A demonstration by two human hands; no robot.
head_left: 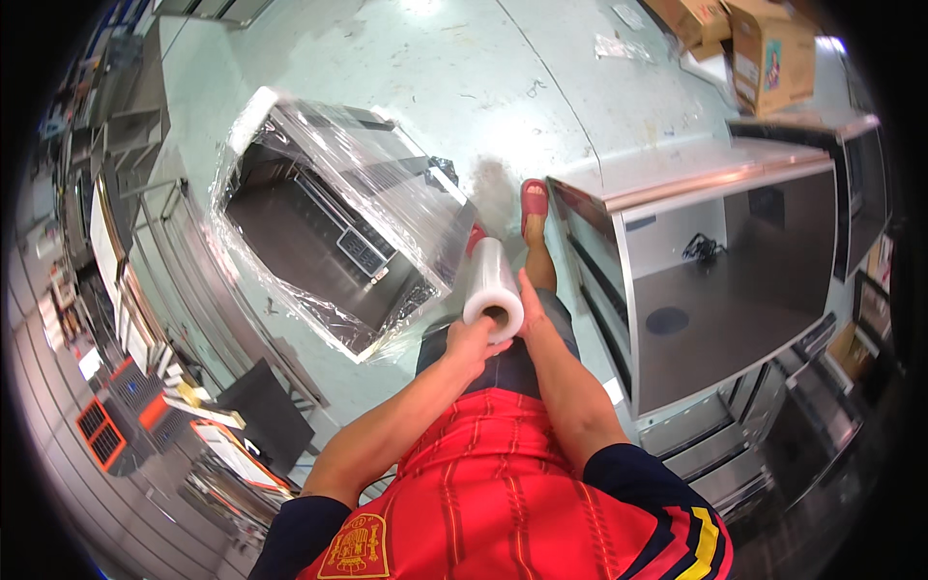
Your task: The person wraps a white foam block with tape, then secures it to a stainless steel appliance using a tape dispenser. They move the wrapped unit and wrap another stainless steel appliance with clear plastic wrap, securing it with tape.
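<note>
A roll of clear stretch film (494, 290) is between my two hands, its hollow core end turned toward me. My left hand (472, 342) grips the near end, with fingers at the core opening. Along the roll's right side lies my right hand (532, 302), its fingers wrapped against the film. Just left of the roll stands a metal cabinet (372, 184), tilted in view and partly covered in clear film that hangs loose around its open front. Inside it, a dark interior and a framed panel show.
To the right stands a second metal cabinet (715, 184) with an open front and a coiled black cable (704, 248) inside. Cardboard boxes (773, 63) sit at the far right. A metal rack (174, 261) and an orange-and-black case (101, 435) are at left. My red sandal (534, 198) rests between the cabinets.
</note>
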